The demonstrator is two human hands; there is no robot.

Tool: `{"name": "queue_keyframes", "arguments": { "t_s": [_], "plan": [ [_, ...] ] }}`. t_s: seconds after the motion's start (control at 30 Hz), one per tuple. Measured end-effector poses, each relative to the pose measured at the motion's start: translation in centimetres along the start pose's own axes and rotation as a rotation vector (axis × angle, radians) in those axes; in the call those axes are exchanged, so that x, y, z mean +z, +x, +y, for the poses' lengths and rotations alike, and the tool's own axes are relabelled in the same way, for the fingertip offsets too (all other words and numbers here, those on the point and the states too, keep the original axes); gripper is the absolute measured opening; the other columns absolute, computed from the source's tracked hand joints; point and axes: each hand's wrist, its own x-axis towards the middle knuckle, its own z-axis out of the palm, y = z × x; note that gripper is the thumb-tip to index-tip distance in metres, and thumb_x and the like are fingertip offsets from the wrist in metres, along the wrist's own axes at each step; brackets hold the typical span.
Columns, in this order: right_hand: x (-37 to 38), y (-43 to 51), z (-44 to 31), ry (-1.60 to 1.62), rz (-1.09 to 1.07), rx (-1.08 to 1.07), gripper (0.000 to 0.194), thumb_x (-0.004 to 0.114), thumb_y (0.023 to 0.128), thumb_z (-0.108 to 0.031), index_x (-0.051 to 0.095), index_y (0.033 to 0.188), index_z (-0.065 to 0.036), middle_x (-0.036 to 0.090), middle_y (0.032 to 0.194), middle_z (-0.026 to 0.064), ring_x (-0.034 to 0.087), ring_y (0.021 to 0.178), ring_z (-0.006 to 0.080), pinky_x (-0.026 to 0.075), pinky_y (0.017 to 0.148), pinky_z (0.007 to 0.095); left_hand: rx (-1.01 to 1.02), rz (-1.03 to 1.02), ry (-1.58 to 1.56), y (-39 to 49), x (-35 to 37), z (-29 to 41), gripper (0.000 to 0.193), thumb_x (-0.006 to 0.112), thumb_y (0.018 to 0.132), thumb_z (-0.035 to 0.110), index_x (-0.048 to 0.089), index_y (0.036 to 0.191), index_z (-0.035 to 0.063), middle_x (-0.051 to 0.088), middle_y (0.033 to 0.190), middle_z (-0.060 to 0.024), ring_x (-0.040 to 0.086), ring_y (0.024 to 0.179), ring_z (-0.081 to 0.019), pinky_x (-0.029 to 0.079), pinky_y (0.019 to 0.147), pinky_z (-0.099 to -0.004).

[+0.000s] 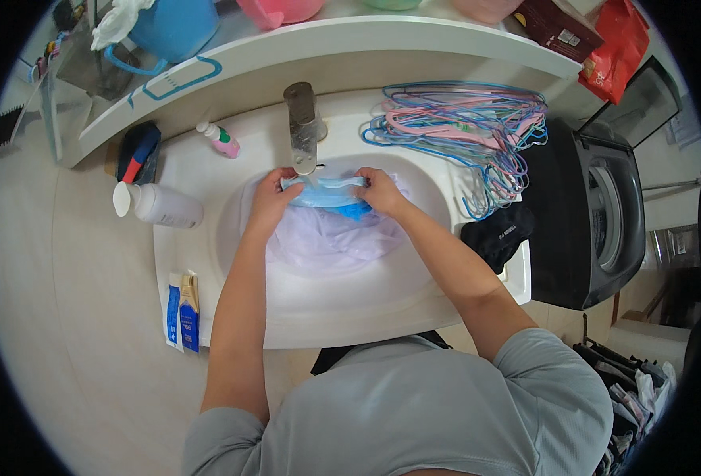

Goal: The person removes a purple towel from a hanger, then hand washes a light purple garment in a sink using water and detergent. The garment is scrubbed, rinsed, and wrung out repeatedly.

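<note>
A light blue cloth (324,193), stretched sideways, hangs between both hands under the metal faucet (304,128). My left hand (274,199) grips its left end with thumb and fingers, and my right hand (379,191) pinches its right end. Just below it shows a brighter blue piece (353,210); whether the two are joined I cannot tell. Pale lilac, sheer-looking wet fabric (332,241) lies in the white washbasin (303,306) beneath the hands. Some fingertips are hidden behind the blue cloth.
Tangled hangers (457,128) and a black cloth (496,238) lie on the basin's right side. A pump bottle (169,205), a small pink bottle (222,141) and tubes (189,312) are on the left. A shelf (338,38) crosses above; a black washing machine (583,220) stands right.
</note>
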Motion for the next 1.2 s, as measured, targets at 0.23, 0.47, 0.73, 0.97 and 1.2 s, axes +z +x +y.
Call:
{"name": "queue_keyframes", "arguments": {
  "t_s": [0.23,0.47,0.73,0.97,1.2],
  "plan": [
    [-0.4,-2.1,1.4,1.066,-0.285,0.158,0.034,0.058,0.077,-0.008,0.056,0.111,-0.004,0.06,0.098,0.004,0.056,0.084,0.0164,0.046,0.076,0.0313,0.078,-0.076,-0.401,-1.2,-0.6,0.3,0.01,0.053,0.074,-0.004,0.056,0.079,0.0049,0.061,0.102,-0.0082,0.053,0.098,-0.0178,0.036,0.089,-0.0279],
    [0.2,-2.0,-2.2,0.507,-0.233,-0.092,0.041,0.065,0.08,-0.023,0.054,0.116,-0.004,0.053,0.116,0.0031,0.048,0.104,0.0135,0.039,0.089,0.0324,-0.072,-0.241,-0.813,-0.6,0.1,-0.2,0.01,0.051,0.074,-0.003,0.053,0.082,0.0028,0.059,0.095,-0.0106,0.052,0.093,-0.0204,0.039,0.084,-0.0313],
    [1.0,0.2,-2.0,0.667,-0.37,0.115,0.023,0.06,0.086,-0.018,0.057,0.103,-0.004,0.06,0.084,-0.0011,0.054,0.077,0.0066,0.043,0.069,0.0211,-0.28,-0.188,-1.026,0.8,0.7,-1.7,0.022,0.054,0.079,0.006,0.053,0.101,0.004,0.059,0.1,-0.0074,0.055,0.096,-0.0211,0.045,0.083,-0.0357],
    [2.0,-0.1,-1.2,0.673,-0.299,0.067,0.022,0.06,0.086,-0.02,0.058,0.102,-0.004,0.06,0.088,0.0013,0.054,0.076,0.0091,0.045,0.067,0.0238,-0.117,0.0,-0.346,1.7,2.6,-1.8,0.023,0.059,0.085,0.017,0.056,0.104,0.0043,0.06,0.099,-0.0062,0.058,0.085,-0.0159,0.048,0.074,-0.0314],
    [5.2,2.1,0.3,1.27,-0.141,0.656,0.032,0.051,0.089,-0.037,0.059,0.099,-0.008,0.06,0.089,0.0027,0.055,0.077,0.0141,0.045,0.069,0.0302,0.097,0.086,0.265,-0.8,8.6,-0.2,0.02,0.065,0.08,0.021,0.059,0.09,0.0047,0.062,0.082,-0.0056,0.058,0.08,-0.0161,0.045,0.071,-0.0322]
  ]
}}
